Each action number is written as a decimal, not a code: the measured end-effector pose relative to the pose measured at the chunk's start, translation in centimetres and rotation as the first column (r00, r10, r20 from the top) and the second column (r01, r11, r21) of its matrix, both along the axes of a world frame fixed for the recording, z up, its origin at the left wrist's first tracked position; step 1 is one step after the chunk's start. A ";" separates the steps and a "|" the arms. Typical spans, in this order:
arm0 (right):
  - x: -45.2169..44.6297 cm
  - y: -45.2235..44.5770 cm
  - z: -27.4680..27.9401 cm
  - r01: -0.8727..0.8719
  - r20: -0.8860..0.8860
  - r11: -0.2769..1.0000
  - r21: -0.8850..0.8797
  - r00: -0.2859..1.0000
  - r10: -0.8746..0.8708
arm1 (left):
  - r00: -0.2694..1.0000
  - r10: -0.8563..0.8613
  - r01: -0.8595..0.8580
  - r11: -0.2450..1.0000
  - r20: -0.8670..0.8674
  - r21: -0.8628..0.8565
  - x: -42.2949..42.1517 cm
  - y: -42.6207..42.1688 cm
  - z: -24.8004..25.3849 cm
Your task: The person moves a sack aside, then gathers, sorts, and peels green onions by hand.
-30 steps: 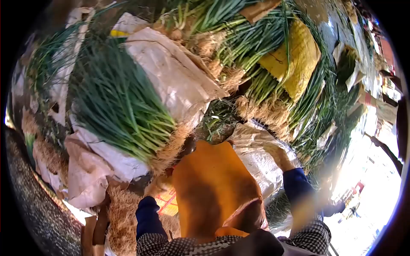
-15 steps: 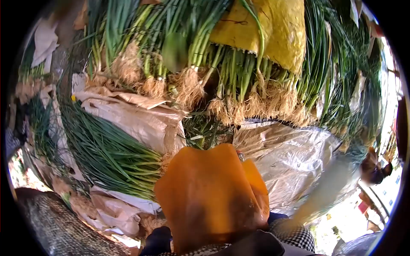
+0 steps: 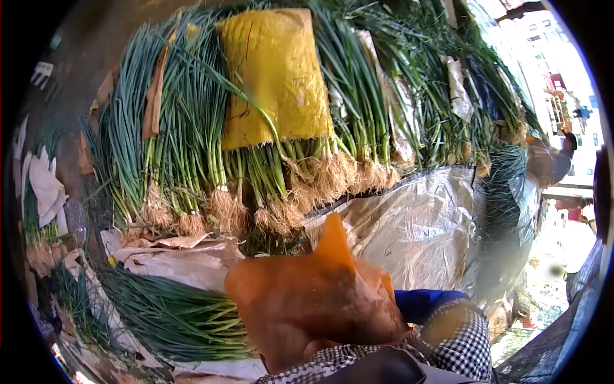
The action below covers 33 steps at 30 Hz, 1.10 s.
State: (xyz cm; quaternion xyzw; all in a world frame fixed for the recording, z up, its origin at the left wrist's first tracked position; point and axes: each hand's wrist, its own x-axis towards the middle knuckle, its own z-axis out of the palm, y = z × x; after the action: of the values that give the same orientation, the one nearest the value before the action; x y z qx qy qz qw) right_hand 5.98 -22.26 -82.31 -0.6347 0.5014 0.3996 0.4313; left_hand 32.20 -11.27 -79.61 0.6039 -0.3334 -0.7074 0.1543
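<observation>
Neither my left hand nor my right hand shows; an orange apron point(image 3: 307, 294) spreads over my lap and hides the space under it. On the right, a blue sleeve point(image 3: 425, 304) with a checked upper part point(image 3: 457, 333) bends behind the apron. Green onions point(image 3: 185, 313) lie in a bundle to the apron's left, leaves pointing left. Ahead stands a long row of green onions point(image 3: 192, 128), their pale roots point(image 3: 326, 176) toward me. A yellow sack point(image 3: 275, 77) covers part of that row.
A whitish plastic sheet point(image 3: 409, 230) lies right of the apron. Beige sacking point(image 3: 185, 259) lies ahead on the left. Another person point(image 3: 550, 160) is at the far right. Dark woven cloth point(image 3: 556, 333) fills the lower right corner.
The view has swung to the right, so the yellow sack and onion row sit further left. The right hand, visible earlier on the plastic sheet, and the left blue sleeve have gone from sight.
</observation>
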 end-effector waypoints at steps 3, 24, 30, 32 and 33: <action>0.2 -1.0 -0.7 -0.006 0.000 0.998 -0.058 1.000 0.006 | 1.000 0.002 -0.002 0.997 0.005 -0.074 0.1 -0.3 -1.3; -13.3 -10.0 5.9 0.210 0.155 0.758 -0.617 0.977 -0.144 | 0.899 0.363 -0.271 0.901 0.246 -0.339 17.0 8.0 12.8; -19.7 -22.7 11.4 0.248 0.064 0.572 -0.782 0.944 -0.322 | 0.827 0.509 -0.235 0.701 0.241 -0.673 17.7 -2.9 16.9; -20.6 -25.6 12.3 0.316 0.155 0.459 -0.830 0.922 -0.355 | 0.854 0.493 -0.301 0.727 0.165 -0.617 16.6 -7.4 18.0; -20.1 -26.6 15.2 0.310 0.144 0.542 -0.781 0.934 -0.327 | 0.864 0.475 -0.296 0.744 0.164 -0.599 16.0 -10.2 17.9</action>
State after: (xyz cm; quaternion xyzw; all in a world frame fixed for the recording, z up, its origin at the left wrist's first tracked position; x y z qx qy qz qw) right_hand -14.11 -48.89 -67.13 -0.6537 0.7363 0.0565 0.1656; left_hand 48.22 -21.51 -61.68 0.6908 -0.4097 -0.4288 0.4136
